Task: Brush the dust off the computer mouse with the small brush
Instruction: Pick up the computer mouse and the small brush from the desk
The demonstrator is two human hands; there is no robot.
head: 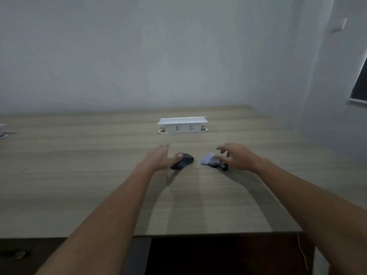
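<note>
A dark computer mouse [183, 160] lies on the wooden desk [99, 175], a little past its middle. My left hand [161, 157] is at the mouse's left side with fingers spread, its thumb lying over the mouse. To the right lies the small brush [212, 161], with pale bristles pointing left and a dark handle pointing right. My right hand [237, 157] hovers over the brush handle, fingers apart and curled toward it, not closed on it.
A white pop-up socket box [182, 126] stands on the desk behind the mouse and brush. A pale object [3, 131] sits at the far left edge. The desk's front edge runs below my forearms; a wall stands behind and a window frame at right.
</note>
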